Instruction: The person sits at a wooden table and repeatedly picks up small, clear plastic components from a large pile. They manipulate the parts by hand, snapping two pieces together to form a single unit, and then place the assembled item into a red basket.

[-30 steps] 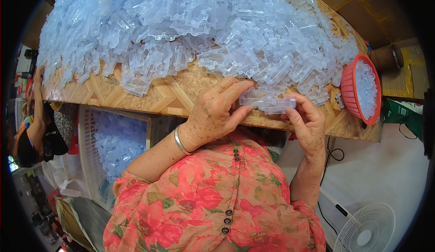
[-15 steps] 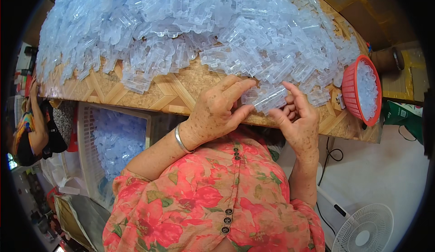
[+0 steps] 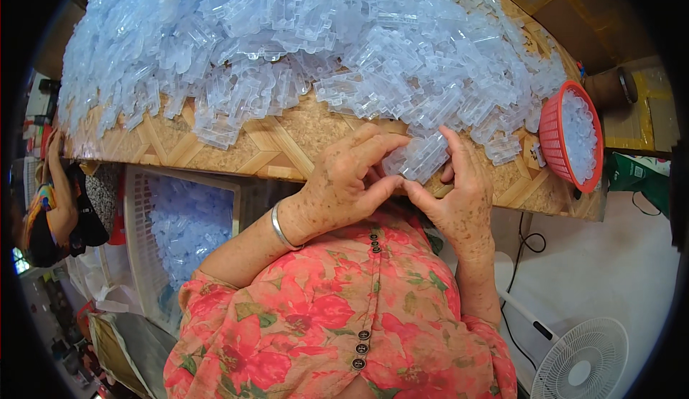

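Head view: a clear plastic clip piece (image 3: 420, 156) is pinched between the left hand (image 3: 344, 184) and the right hand (image 3: 452, 191), fingers closed on it, at the worktop's (image 3: 287, 148) near edge. Risk, as judged: slippage off that edge, or the heaped clear parts (image 3: 301, 40) sliding if nudged.

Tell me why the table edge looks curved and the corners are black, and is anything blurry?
Head view: fisheye lens bends the table edge and leaves black corners; lighting is even and soft; both hands, left hand and right hand, and the clear plastic piece look sharp; the pile glints faintly.
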A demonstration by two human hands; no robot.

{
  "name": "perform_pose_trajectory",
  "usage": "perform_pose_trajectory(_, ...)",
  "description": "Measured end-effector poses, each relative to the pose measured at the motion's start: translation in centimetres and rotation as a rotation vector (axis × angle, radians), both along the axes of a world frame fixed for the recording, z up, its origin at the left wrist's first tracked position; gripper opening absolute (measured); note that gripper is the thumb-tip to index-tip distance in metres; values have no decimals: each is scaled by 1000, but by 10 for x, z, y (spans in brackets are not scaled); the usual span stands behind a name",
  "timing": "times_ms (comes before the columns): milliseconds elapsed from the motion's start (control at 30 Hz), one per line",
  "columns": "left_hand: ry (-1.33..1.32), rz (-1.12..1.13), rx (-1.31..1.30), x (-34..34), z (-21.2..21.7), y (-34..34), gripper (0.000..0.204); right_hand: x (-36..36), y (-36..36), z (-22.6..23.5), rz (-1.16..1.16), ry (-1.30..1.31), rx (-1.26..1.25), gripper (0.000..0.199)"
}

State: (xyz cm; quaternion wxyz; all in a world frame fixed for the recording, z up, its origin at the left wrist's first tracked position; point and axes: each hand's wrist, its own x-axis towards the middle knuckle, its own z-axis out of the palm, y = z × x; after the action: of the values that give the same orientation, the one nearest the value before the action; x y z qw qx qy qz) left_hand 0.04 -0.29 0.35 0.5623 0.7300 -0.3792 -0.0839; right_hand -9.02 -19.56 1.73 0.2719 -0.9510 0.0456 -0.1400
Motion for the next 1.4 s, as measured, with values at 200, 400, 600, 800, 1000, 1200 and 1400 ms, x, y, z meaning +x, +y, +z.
perform_pose_trajectory(200,511,-154,-231,-3,12,4,23,-9,7,7,-35,0,188,87)
perform_pose_trajectory(400,872,-231,-206,2,29,1,24,-8,1,7,56,-271,76,88)
perform_pose_trajectory(600,1083,-396,-87,4,38,0,50,-12,-4,9,130,-281,-8,85)
perform_pose_trajectory(800,1080,-364,-271,-1,16,0,59,-13,-7,21,93,-231,60,83)
perform_pose_trajectory(1000,1160,-381,-373,-6,22,-2,62,-4,2,16,189,-311,87,82)
perform_pose_trajectory(1200,1077,-437,-351,-6,24,0,63,-1,7,10,196,-361,64,81)
perform_pose_trajectory(1400,764,-391,-188,-7,24,1,62,-2,9,6,170,-346,146,80)
